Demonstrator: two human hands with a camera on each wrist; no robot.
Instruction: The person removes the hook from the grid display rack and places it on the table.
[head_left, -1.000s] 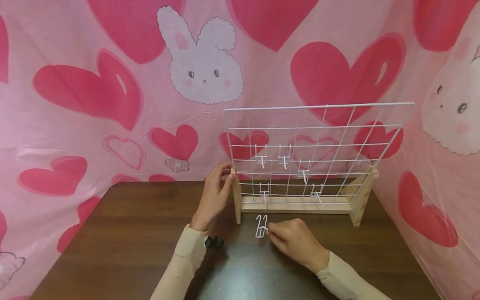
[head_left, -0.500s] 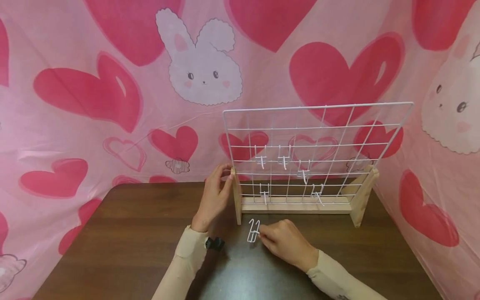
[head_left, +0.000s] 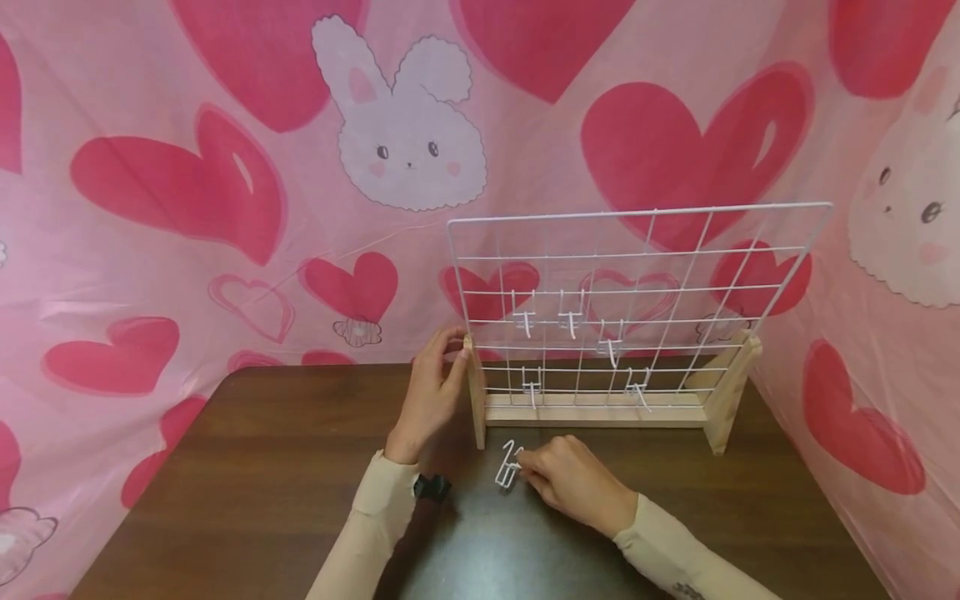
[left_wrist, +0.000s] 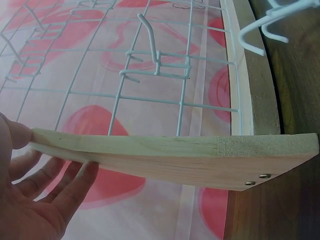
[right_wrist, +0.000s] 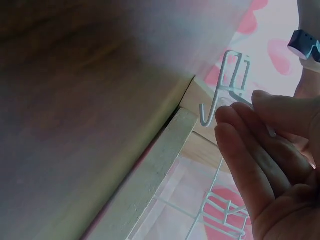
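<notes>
A white wire grid rack stands on a wooden base (head_left: pixel 592 415). My left hand (head_left: pixel 427 387) grips the upper end of its left wooden side panel (left_wrist: pixel 160 147), thumb on one face and fingers against the other. In front of the base, my right hand (head_left: pixel 577 483) pinches a white wire hook (head_left: pixel 507 475) between thumb and fingers. The right wrist view shows this double-pronged hook (right_wrist: pixel 218 90) with its bent ends free and its peg partly hidden by the fingers. Several similar hooks hang on the grid, one at lower left (head_left: pixel 533 390) and another at lower right (head_left: pixel 637 390).
The brown wooden table (head_left: pixel 262 492) extends to both sides and toward me. Behind it hangs a pink cloth (head_left: pixel 525 150) with hearts and rabbits, continuing along the right side. The right wooden side panel (head_left: pixel 731 396) bounds the rack's other end.
My right hand has moved left and slightly toward me with the hook, which has then turned a little in the fingers. My left hand keeps its place on the side panel.
</notes>
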